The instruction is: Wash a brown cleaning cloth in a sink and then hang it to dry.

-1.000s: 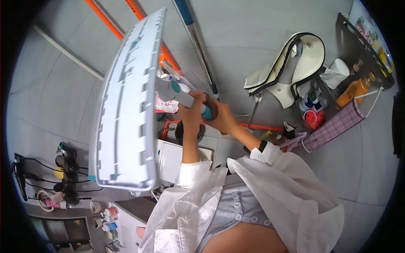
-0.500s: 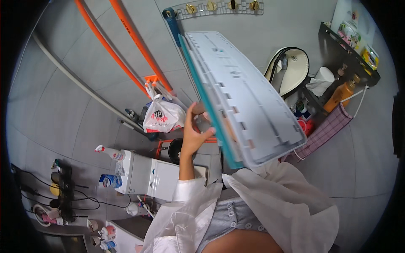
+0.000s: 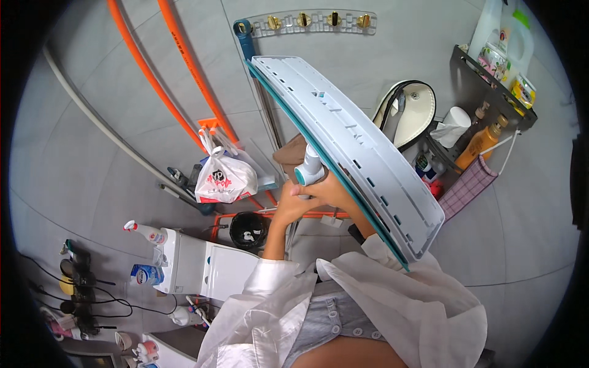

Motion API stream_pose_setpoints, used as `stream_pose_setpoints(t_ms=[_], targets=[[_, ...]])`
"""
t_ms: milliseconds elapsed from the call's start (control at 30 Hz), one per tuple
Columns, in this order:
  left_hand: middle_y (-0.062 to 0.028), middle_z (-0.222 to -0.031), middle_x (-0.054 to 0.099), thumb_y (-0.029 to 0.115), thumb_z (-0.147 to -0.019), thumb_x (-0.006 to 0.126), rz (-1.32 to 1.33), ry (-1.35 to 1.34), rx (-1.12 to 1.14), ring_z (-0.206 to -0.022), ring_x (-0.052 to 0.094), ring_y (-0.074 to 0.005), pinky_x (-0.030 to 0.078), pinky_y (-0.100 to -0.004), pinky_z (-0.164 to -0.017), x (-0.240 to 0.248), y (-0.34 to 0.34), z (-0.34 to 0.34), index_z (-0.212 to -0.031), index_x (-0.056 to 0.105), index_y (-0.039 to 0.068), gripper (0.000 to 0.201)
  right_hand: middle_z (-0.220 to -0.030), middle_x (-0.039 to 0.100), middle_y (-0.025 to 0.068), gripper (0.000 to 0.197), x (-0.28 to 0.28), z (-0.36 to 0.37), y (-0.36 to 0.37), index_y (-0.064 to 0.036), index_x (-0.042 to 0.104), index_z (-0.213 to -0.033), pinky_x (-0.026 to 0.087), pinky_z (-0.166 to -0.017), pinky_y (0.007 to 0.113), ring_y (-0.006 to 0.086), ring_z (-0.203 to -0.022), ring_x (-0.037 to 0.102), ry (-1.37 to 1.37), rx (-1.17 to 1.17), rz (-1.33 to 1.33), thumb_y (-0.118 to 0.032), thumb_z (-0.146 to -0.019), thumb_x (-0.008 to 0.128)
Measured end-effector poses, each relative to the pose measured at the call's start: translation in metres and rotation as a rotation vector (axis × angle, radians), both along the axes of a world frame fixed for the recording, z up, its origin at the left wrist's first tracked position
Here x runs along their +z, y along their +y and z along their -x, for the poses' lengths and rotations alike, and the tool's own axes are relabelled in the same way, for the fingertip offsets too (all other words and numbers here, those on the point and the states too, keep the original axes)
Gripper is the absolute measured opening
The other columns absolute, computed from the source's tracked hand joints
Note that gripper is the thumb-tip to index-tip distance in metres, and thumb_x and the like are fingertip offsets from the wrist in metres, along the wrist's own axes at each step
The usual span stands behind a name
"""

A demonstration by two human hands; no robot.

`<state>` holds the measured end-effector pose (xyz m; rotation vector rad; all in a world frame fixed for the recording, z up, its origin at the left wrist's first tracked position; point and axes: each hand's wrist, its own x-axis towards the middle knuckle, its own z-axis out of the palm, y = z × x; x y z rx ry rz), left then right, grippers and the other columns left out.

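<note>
A large flat mop head (image 3: 350, 132), white on its slatted face with a teal edge, is held up and tilted in front of me. A white swivel joint (image 3: 311, 168) with a teal-ringed end sticks out of its back. My right hand (image 3: 334, 189) reaches behind the plate and is closed at the joint. Against it, just below the joint, my left hand (image 3: 292, 202) is closed too; its fingers are partly hidden. Brown cloth (image 3: 291, 154) shows beside the joint. A metal pole with a teal end (image 3: 244, 40) runs down behind; whether it joins the mop head I cannot tell.
A white toilet (image 3: 202, 260) and a black bin (image 3: 248, 230) stand left. Orange pipes and a tied white bag (image 3: 227, 178) are by the wall. Shelves (image 3: 497, 86) with bottles are at right, near a checked pink cloth (image 3: 469, 187). A hook strip (image 3: 316, 23) is above.
The mop head has turned, bringing its swivel joint and the brown cloth into view. My right hand now shows behind it, and my left hand has closed in beside the right.
</note>
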<state>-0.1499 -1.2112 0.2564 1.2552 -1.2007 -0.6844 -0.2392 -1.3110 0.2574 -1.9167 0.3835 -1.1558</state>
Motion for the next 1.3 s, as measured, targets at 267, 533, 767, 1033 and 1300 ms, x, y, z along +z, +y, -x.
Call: stream_pose_setpoints(t_ms=[267, 533, 767, 1033, 1300], targets=[[-0.0097, -0.065, 0.061, 0.002, -0.067, 0.066, -0.011, -0.015, 0.205, -0.063, 0.055, -0.0099, 0.044, -0.0283, -0.057, -0.013, -0.01, 0.01, -0.078, 0.06, -0.003, 0.013, -0.093, 0.062, 0.0132, 0.046, 0.0, 0.01, 0.0, -0.003, 0.054, -0.113, 0.048, -0.071, 0.033, 0.022, -0.084, 0.059, -0.023, -0.082, 0.061, -0.018, -0.073, 0.072], [-0.0222, -0.066, 0.058, 0.003, -0.064, 0.065, 0.172, -0.268, 0.155, -0.056, 0.058, -0.0301, 0.042, -0.033, -0.051, -0.049, -0.023, 0.014, -0.073, 0.058, -0.004, 0.013, -0.095, 0.062, 0.0114, 0.046, -0.015, 0.035, 0.006, -0.0025, 0.054, -0.112, 0.048, -0.072, 0.032, 0.0192, -0.085, 0.058, -0.018, -0.182, 0.11, -0.015, -0.072, 0.073], [-0.0208, -0.069, 0.061, 0.007, -0.065, 0.069, 0.021, -0.144, 0.062, -0.064, 0.062, -0.0343, 0.047, -0.0368, -0.056, -0.04, -0.028, 0.032, -0.079, 0.062, -0.002, 0.019, -0.096, 0.062, 0.0098, 0.047, -0.025, 0.064, 0.008, -0.0022, 0.054, -0.112, 0.048, -0.073, 0.031, 0.0167, -0.086, 0.058, -0.007, -0.291, 0.16, -0.013, -0.071, 0.074], [-0.0179, -0.068, 0.063, 0.012, -0.068, 0.071, 0.049, -0.222, 0.23, -0.064, 0.063, -0.0305, 0.047, -0.036, -0.058, -0.038, -0.033, 0.051, -0.082, 0.065, 0.002, 0.019, -0.099, 0.061, 0.0073, 0.044, -0.026, 0.088, 0.009, -0.0009, 0.056, -0.109, 0.049, -0.071, 0.03, 0.0147, -0.084, 0.057, -0.067, -0.397, 0.446, -0.012, -0.071, 0.076], [-0.0152, -0.065, 0.062, 0.019, -0.068, 0.069, 0.005, -0.218, 0.024, -0.063, 0.063, -0.0289, 0.047, -0.0354, -0.058, -0.067, -0.035, 0.094, -0.076, 0.062, 0.002, 0.02, -0.102, 0.06, 0.0081, 0.048, -0.002, 0.135, 0.042, -0.0021, 0.058, -0.107, 0.048, -0.079, 0.033, 0.017, -0.088, 0.057, 0.141, -0.333, -0.198, -0.02, -0.068, 0.08]])
